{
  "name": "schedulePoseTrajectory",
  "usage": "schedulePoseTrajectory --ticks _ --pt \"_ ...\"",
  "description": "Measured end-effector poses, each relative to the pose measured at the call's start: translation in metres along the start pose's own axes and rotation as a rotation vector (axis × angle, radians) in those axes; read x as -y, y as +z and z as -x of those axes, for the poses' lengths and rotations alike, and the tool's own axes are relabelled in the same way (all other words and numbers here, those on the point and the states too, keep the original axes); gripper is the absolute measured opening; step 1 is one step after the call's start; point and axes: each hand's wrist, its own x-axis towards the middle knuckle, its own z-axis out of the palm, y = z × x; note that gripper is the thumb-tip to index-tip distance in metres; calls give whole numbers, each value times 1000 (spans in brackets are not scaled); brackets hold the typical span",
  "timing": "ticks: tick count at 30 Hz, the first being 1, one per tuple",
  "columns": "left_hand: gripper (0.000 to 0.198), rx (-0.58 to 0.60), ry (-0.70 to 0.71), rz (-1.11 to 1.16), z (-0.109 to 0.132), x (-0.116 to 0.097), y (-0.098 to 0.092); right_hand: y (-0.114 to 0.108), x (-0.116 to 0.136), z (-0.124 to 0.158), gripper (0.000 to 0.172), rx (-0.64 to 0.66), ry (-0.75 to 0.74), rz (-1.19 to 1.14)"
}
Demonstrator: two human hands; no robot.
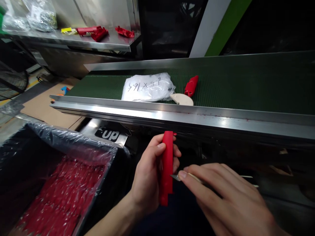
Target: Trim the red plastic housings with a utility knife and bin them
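My left hand (147, 170) is closed around a long red plastic part (167, 164), held upright in front of the conveyor's near rail. The part has a small step at its lower end. In my right hand (221, 193) is a small knife (175, 177), pinched between thumb and fingers. Its pointed blade is at the right edge of the red part; whether it touches cannot be made out. Most of the knife's handle is hidden by my fingers.
A green conveyor belt (236, 88) with a metal rail (152, 109) runs across. On it lie a white plastic bag (147, 87), a red piece (191, 86) and a beige disc (182, 99). At left, a lined bin (73, 139) holds red parts. Behind stands a metal table (115, 42).
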Motion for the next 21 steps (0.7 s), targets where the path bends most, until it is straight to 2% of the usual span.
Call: schedulePoseTrajectory --ticks 3,10,15,21 --pt "19 11 -23 22 -3 -2 -1 2 2 4 35 43 -21 37" --pt "16 5 -18 68 -10 -9 2 0 3 8 35 12 -59 38" --pt "15 -24 41 59 -11 -13 2 -4 4 4 42 -151 75 -56" --pt "18 -44 57 -95 0 -8 1 1 -1 -9 32 -224 218 -159"
